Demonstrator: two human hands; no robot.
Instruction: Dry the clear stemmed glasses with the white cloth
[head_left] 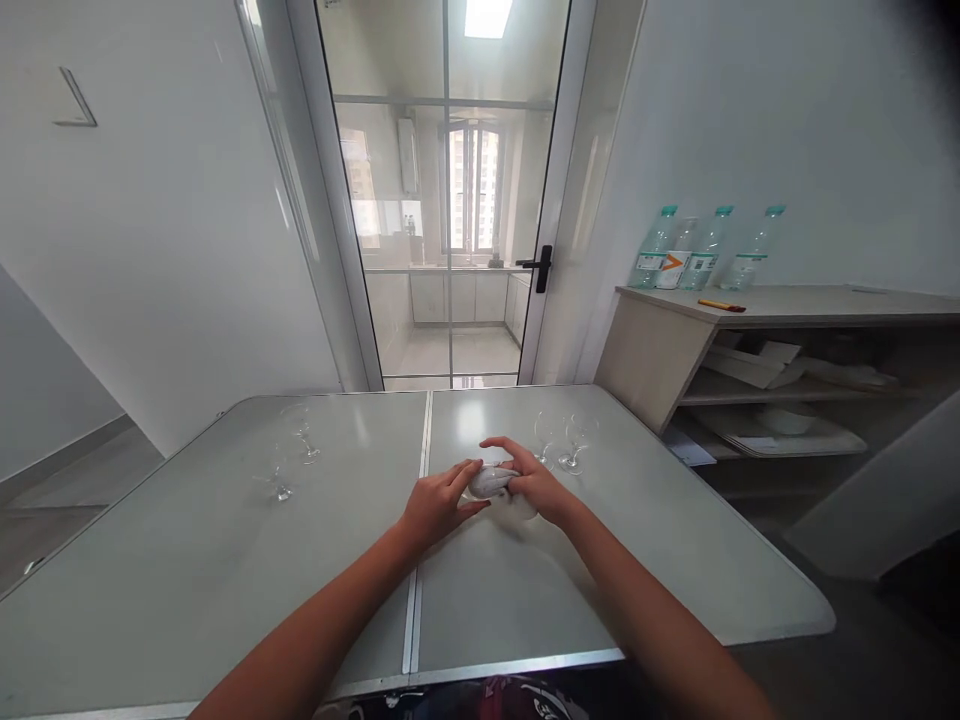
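Observation:
Above the middle of the table [285, 590], both hands hold a rounded, clear glass [489, 482] tilted on its side. White, crumpled material, cloth or paper, shows at the glass; I cannot tell whether it lies inside or around it. My left hand [444, 502] is closed on the near left side, thumb below and fingers above. My right hand [529, 478] grips the right side, its index finger raised and bent over the top. Its palm hides part of the glass. Just behind my right hand stand two clear stemmed glasses, one of them a wine glass [571, 445].
Two more stemmed glasses stand at the left, a nearer glass [281, 490] and a farther glass [306, 445]. A metal seam [424, 480] divides the tabletop. On the right, a shelf unit [660, 350] carries several plastic bottles [701, 255] and a yellow-and-red pen-like object [721, 305]. A glazed door [450, 200] faces me.

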